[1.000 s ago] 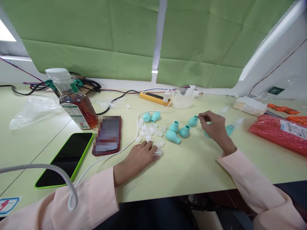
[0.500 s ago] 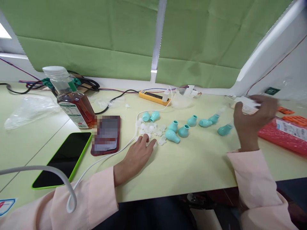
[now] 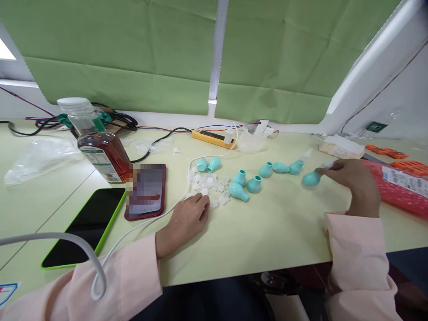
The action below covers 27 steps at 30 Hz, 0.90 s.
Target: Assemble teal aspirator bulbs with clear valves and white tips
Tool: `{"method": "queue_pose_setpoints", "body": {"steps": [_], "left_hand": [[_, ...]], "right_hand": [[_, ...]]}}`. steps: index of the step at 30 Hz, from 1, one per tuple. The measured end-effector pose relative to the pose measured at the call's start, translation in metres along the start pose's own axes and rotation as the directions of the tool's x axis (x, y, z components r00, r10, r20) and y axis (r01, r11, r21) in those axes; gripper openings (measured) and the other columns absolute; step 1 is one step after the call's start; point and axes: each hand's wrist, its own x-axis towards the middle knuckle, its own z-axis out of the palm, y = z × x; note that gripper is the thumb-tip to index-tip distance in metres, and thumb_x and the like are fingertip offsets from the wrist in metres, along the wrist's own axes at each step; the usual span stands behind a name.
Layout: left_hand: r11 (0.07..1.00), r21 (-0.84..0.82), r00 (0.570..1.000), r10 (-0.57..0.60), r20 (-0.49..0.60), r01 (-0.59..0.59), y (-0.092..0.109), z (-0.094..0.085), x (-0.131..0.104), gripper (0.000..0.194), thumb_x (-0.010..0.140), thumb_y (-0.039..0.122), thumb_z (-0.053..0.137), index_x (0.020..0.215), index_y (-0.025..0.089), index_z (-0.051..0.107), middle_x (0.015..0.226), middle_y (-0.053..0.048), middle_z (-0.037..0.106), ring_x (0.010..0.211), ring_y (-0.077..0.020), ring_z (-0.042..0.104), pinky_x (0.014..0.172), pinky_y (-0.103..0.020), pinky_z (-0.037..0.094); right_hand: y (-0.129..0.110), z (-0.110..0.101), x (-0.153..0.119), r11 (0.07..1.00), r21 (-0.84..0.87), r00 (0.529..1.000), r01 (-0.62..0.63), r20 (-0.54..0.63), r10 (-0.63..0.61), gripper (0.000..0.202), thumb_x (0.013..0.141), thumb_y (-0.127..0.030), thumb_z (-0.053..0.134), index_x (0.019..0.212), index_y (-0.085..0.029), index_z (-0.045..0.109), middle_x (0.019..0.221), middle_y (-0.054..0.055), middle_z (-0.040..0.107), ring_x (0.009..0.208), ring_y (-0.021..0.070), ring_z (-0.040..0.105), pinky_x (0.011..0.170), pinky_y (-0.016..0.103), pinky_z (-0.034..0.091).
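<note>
My right hand (image 3: 354,178), at the right of the table, pinches the neck end of a turquoise squeeze bulb (image 3: 310,178) lying on its side; a translucent tip shows by the fingers. My left hand (image 3: 187,214) rests at the near edge of a pile of small translucent white plastic pieces (image 3: 214,180). Its fingers are curled together, and whatever they may hold is hidden. Between the hands several more turquoise bulbs (image 3: 254,183) stand or lie loose. One bulb (image 3: 296,167) near the right hand has a translucent tip in its neck.
A bottle of amber liquid (image 3: 103,151), a green-edged phone (image 3: 85,227) and a red-cased phone (image 3: 146,191) are on the left. A white cable (image 3: 174,206) passes by my left hand. A yellow power strip (image 3: 212,138), white box (image 3: 341,147) and red bubble-wrap parcel (image 3: 401,185) lie farther off.
My right hand has come down from beside the white box onto the turquoise bulb's neck end. My left hand has drawn slightly back, its fingers now closer together.
</note>
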Motion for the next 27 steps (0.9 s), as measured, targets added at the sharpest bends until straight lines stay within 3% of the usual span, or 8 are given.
{"method": "queue_pose_setpoints", "body": {"steps": [3,6,8,11,13,15,17,27], "left_hand": [[0.998,-0.062,1.0,0.017,-0.026,-0.019,0.0,0.004,-0.001,0.011,0.077,0.019,0.039,0.078,0.017,0.05,0.076,-0.002,0.057,0.068,-0.0166,0.054,0.054,-0.025,0.038],[0.994,-0.09,0.997,0.065,-0.035,-0.067,0.001,0.006,-0.001,0.017,0.078,0.019,0.037,0.083,0.017,0.053,0.078,-0.004,0.058,0.068,-0.0167,0.054,0.057,-0.026,0.039],[0.988,-0.133,0.995,0.077,-0.06,-0.084,0.002,0.005,-0.001,0.019,0.079,0.021,0.036,0.087,0.016,0.053,0.076,-0.004,0.058,0.066,-0.016,0.054,0.057,-0.026,0.039],[0.961,-0.264,0.987,0.04,-0.156,-0.081,0.002,-0.004,-0.004,0.019,0.078,0.027,0.039,0.084,0.015,0.052,0.068,-0.003,0.054,0.058,-0.0132,0.05,0.055,-0.025,0.038],[0.915,-0.389,0.979,0.034,-0.202,-0.112,0.002,-0.012,-0.006,0.017,0.076,0.031,0.043,0.076,0.015,0.049,0.063,0.0,0.05,0.054,-0.0115,0.046,0.053,-0.023,0.036],[0.841,-0.524,0.982,0.035,-0.187,-0.13,0.003,-0.017,-0.008,0.019,0.073,0.034,0.047,0.071,0.015,0.046,0.059,0.002,0.045,0.052,-0.0096,0.041,0.05,-0.021,0.034],[0.769,-0.63,0.993,0.052,-0.107,-0.109,0.004,-0.02,-0.009,0.023,0.074,0.036,0.047,0.065,0.016,0.045,0.054,0.004,0.04,0.048,-0.0079,0.036,0.047,-0.02,0.03],[0.077,-0.936,0.939,-0.018,0.343,0.344,0.005,-0.013,0.0,0.05,0.083,0.047,0.023,0.043,0.017,0.03,0.033,0.006,0.028,0.031,-0.0046,0.024,0.036,-0.02,0.019]], "right_hand": [[-0.03,0.006,-0.009,0.999,-0.026,0.985,0.031,-0.172,-0.035,0.024,0.049,-0.023,0.071,0.052,-0.022,0.048,0.051,0.0,0.048,0.067,0.0267,0.054,0.059,0.044,0.038],[-0.07,0.031,-0.025,0.771,0.486,0.888,0.411,-0.404,-0.219,0.017,0.066,-0.02,0.06,0.074,-0.025,0.046,0.073,-0.001,0.058,0.073,0.0217,0.058,0.063,0.04,0.043],[-0.096,0.055,-0.043,0.597,0.681,0.906,0.423,-0.329,-0.266,0.01,0.073,-0.02,0.052,0.074,-0.024,0.043,0.068,-0.002,0.058,0.064,0.0187,0.059,0.058,0.037,0.045],[-0.125,0.09,-0.084,0.631,0.675,0.885,0.383,-0.073,-0.46,0.011,0.076,-0.019,0.05,0.085,-0.023,0.045,0.065,-0.002,0.058,0.057,0.0155,0.058,0.05,0.03,0.045],[-0.138,0.105,-0.114,0.712,0.527,0.746,0.463,0.202,-0.634,0.018,0.075,-0.019,0.053,0.092,-0.021,0.049,0.072,0.001,0.061,0.065,0.0151,0.059,0.056,0.029,0.046],[-0.146,0.113,-0.139,0.628,0.473,0.504,0.618,0.375,-0.778,0.021,0.074,-0.02,0.054,0.095,-0.021,0.05,0.077,0.003,0.062,0.066,0.0144,0.058,0.056,0.027,0.045],[-0.152,0.115,-0.156,0.553,0.473,0.374,0.686,0.423,-0.826,0.021,0.074,-0.021,0.054,0.095,-0.019,0.051,0.075,0.003,0.063,0.063,0.0135,0.058,0.053,0.025,0.043],[-0.154,0.115,-0.163,0.593,0.601,0.574,0.536,0.255,-0.778,0.023,0.067,-0.017,0.06,0.087,-0.021,0.051,0.074,0.001,0.065,0.066,0.0128,0.061,0.059,0.022,0.046]]}}
